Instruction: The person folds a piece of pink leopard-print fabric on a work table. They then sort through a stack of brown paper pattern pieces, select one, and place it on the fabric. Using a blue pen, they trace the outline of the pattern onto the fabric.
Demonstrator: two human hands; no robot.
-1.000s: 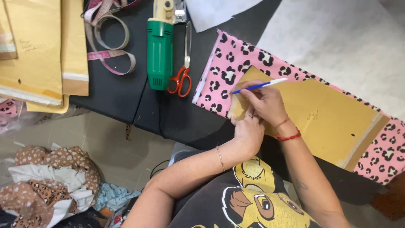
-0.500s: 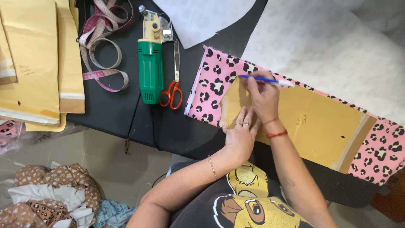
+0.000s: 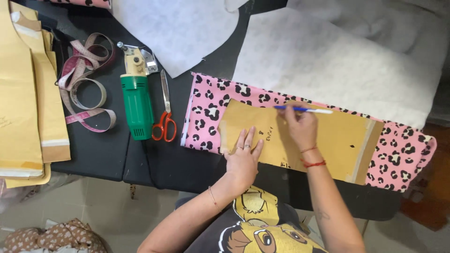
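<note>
1. Head view: a brown paper pattern piece [image 3: 323, 140] is laid on pink leopard-print fabric [image 3: 211, 112] on the black table [image 3: 108, 154].
2. It is pinned flat by the open left hand [image 3: 242, 157].
3. A blue pen [image 3: 302, 109] is gripped by the closed right hand [image 3: 300, 126] at the pattern's upper edge.
4. Tracing appears underway; steady downward pressure is called for next.

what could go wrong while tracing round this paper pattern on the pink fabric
The left hand presses only the near left corner of the tan paper pattern, so its far right end could creep on the pink leopard-print fabric as the blue pen in the right hand runs along the top edge. The fabric's right end overhangs the black table and might drag it sideways.
</note>
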